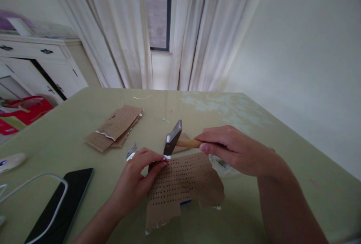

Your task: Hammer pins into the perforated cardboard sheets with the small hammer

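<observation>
My right hand (235, 150) is wrapped around the wooden handle of a hammer (173, 138). The hammer's metal head is tilted, its lower end close to my left fingertips. My left hand (143, 172) pinches thumb and forefinger together at the upper left edge of a torn cardboard piece (186, 180). What sits between those fingertips is too small to make out. Rows of small dark holes or dots cover the cardboard. A bit of a blue object (185, 202) shows under its lower edge. Thin metal pieces (131, 150) lie just beyond my left hand.
Farther left on the table (158, 123) lies a stack of dotted cardboard pieces (118, 125). A black tablet-like device (62, 202) with a white cable (66, 187) and a white mouse (12, 162) are at the left. Clear plastic (225, 168) lies beneath my right hand.
</observation>
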`<state>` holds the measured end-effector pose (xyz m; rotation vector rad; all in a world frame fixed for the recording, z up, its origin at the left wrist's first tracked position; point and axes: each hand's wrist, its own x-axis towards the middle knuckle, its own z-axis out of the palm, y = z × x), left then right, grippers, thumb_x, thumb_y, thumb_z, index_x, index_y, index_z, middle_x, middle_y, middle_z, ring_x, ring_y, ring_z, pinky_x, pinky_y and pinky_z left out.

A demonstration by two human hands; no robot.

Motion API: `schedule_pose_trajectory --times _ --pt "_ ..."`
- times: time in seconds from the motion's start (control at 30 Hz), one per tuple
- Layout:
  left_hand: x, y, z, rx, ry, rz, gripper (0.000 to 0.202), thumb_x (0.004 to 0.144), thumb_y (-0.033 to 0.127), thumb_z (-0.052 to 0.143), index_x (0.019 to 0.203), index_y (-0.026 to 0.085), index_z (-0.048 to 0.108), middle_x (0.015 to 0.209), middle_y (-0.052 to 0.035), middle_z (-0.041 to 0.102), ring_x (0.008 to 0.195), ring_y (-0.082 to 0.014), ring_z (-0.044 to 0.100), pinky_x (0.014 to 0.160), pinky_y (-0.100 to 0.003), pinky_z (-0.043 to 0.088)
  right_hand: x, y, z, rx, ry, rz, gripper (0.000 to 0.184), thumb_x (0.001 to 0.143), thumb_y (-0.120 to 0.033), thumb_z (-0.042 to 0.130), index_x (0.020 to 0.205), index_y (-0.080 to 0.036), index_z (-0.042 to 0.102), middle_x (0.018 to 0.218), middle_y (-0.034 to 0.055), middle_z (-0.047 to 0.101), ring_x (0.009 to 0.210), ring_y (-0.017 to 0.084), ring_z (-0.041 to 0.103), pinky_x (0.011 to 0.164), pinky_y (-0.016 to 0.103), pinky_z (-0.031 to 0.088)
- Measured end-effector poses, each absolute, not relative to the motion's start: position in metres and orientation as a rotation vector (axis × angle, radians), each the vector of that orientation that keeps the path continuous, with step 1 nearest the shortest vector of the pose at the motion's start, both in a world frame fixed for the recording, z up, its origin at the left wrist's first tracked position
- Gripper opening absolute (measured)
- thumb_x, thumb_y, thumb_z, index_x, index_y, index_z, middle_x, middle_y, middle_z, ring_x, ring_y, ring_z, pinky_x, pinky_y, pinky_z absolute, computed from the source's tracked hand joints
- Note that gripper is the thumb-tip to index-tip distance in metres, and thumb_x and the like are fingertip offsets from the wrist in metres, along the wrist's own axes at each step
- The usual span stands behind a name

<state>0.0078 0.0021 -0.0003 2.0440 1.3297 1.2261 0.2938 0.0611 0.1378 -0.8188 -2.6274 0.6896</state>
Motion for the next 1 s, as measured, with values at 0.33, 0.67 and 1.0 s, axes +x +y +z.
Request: schedule_pose_trajectory --times 0.33,0.67,1.0 --pt "0.0066 0.0033 0.0013 2.053 1.264 1.194 0.012 0.102 0.025 0.069 0.096 0.026 0.079 0.097 -0.0017 0.078 0.091 -0.0190 0.070 0.081 -0.029 0.055 0.2911 0.0613 0.1358 -0.800 -2.646 0.694 0.025 0.114 -0.030 0.055 0.107 -0.021 0.077 0.095 0.0034 0.076 0.082 0.018 0.065 0.082 0.029 0.046" --pt "0.0064 0.0031 0.0038 2.034 1.256 1.147 0.015 0.101 0.027 0.069 0.095 0.029 0.082 0.102 -0.0028 0.078 0.094 -0.0196 0.072 0.080 -0.029 0.059 0.2895 0.0622 0.1336 -0.788 -2.692 0.693 0.023 0.113 -0.027 0.056 0.111 -0.020 0.078 0.094 0.0032 0.075 0.082 0.017 0.065 0.082 0.028 0.045" --pt "0.0044 0.0034 -0.0012 1.902 1.292 1.038 0.008 0.089 0.035 0.085 0.095 0.030 0.086 0.110 -0.0038 0.077 0.100 -0.0237 0.072 0.085 -0.033 0.061 0.2888 0.0649 0.1319 -0.879 -2.745 0.739 0.026 0.111 -0.030 0.058 0.111 -0.019 0.082 0.093 0.0055 0.078 0.085 0.020 0.067 0.082 0.031 0.048"
